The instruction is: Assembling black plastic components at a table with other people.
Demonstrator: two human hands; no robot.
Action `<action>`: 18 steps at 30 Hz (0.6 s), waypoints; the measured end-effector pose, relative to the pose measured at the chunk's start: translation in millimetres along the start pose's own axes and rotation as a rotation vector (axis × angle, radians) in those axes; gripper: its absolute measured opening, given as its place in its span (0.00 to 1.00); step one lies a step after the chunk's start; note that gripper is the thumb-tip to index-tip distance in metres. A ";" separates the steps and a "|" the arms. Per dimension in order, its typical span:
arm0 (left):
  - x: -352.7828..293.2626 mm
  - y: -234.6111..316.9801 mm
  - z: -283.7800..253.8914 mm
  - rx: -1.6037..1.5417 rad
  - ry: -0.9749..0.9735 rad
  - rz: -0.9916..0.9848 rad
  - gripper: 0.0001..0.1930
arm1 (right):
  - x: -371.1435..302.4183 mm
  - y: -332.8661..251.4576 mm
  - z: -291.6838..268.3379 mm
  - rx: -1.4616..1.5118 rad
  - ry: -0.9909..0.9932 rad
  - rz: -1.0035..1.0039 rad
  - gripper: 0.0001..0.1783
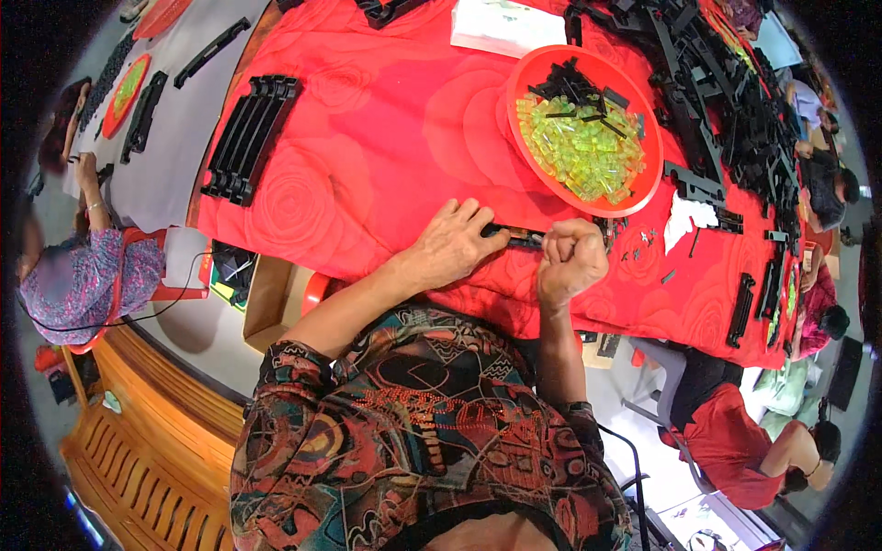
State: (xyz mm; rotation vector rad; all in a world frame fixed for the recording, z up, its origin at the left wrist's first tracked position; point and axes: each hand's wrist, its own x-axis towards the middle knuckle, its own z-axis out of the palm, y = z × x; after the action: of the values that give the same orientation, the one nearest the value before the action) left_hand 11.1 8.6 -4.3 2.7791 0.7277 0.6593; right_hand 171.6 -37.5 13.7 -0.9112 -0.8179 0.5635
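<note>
The part (525,241) was gripped by the left hand (457,244), seemingly for steadiness; what the curled right hand (571,264) held couldn't be told.

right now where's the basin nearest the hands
In the head view, the red basin sits right of centre on the tablecloth, beyond the right hand, left of the black heap.

Red cloth (395,119) free centre-left — bowl (656,151), black heap (749,119) block right.
</note>
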 end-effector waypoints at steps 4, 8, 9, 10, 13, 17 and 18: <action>-0.1 -1.0 1.2 -0.012 0.045 0.018 0.12 | -2.5 6.3 -1.2 0.051 0.022 0.071 0.22; 0.5 -1.6 -0.7 -0.016 0.038 0.025 0.12 | -1.9 9.7 -1.7 0.056 -0.006 0.094 0.23; 0.1 -1.4 -1.2 -0.020 0.036 0.022 0.12 | -2.6 9.9 -1.3 0.052 -0.013 0.108 0.23; -0.1 -1.3 -1.4 -0.024 0.034 0.018 0.12 | -3.0 9.7 -1.0 0.002 -0.008 0.097 0.23; 0.4 -1.3 -0.4 -0.028 0.030 0.013 0.12 | -4.4 9.9 0.2 -0.116 0.005 0.074 0.24; 0.7 -1.2 -1.6 -0.016 0.011 0.010 0.12 | -3.6 11.5 4.3 -0.159 0.038 0.046 0.27; 0.1 -0.6 -1.5 -0.014 0.002 0.007 0.12 | -2.9 12.1 4.8 -0.161 0.050 0.035 0.27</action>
State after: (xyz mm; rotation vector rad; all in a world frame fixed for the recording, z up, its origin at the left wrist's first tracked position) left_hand 10.3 9.2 -3.1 2.7694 0.7117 0.6666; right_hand 165.0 -31.3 4.0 -1.0849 -0.8113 0.5082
